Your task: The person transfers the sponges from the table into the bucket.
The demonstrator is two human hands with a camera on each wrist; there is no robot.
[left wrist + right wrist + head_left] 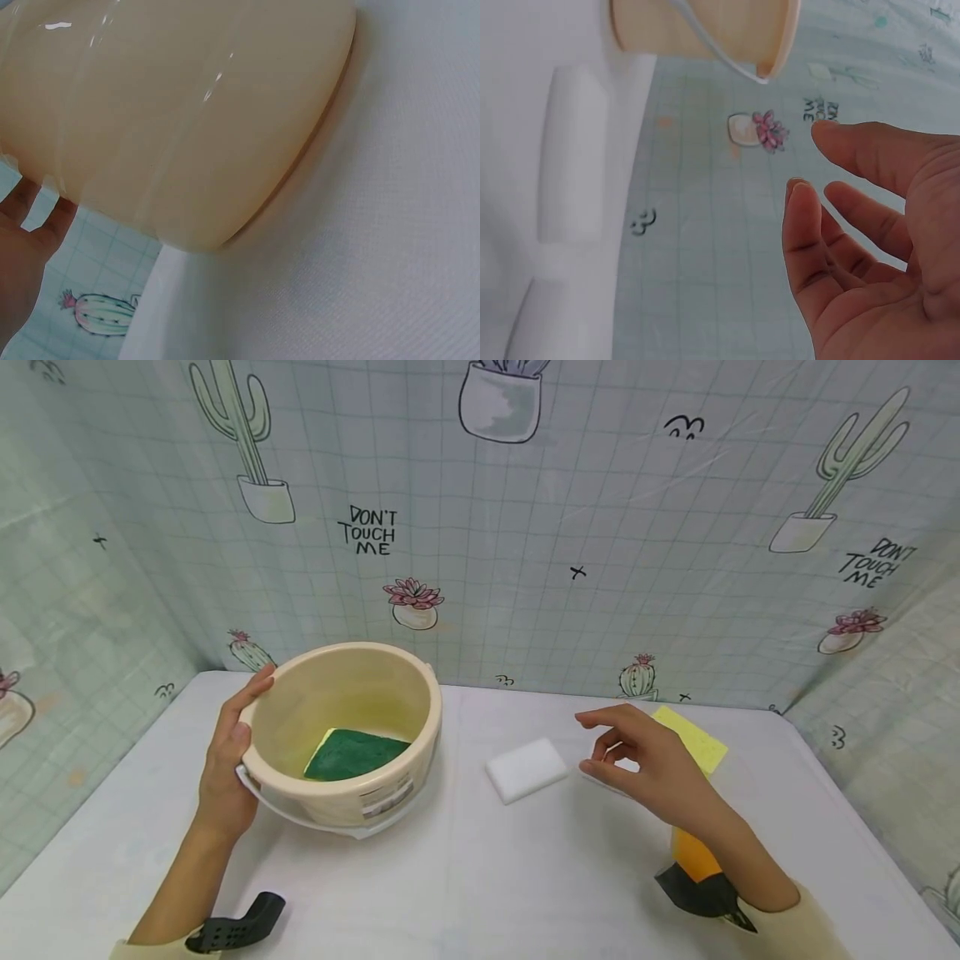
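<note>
A cream plastic bucket (341, 789) with a white handle (300, 818) stands on the left half of the table. In it lies a sponge (356, 755) with a dark green face and a yellow edge. My left hand (228, 760) holds the bucket at its left rim, thumb and fingers spread along the outside. My right hand (648, 764) hovers over the right half of the table, thumb and index finger apart in a loose curve with nothing between them. Left of it a white sponge (527, 770) lies flat. Under the right hand another white piece (606, 783) is mostly hidden.
A yellow sponge (697, 739) lies behind the right hand. An orange object (693, 856) is partly covered by the right forearm. The white tabletop (480, 877) ends at a cactus-print cloth (510, 527) behind, with more cloth at both sides.
</note>
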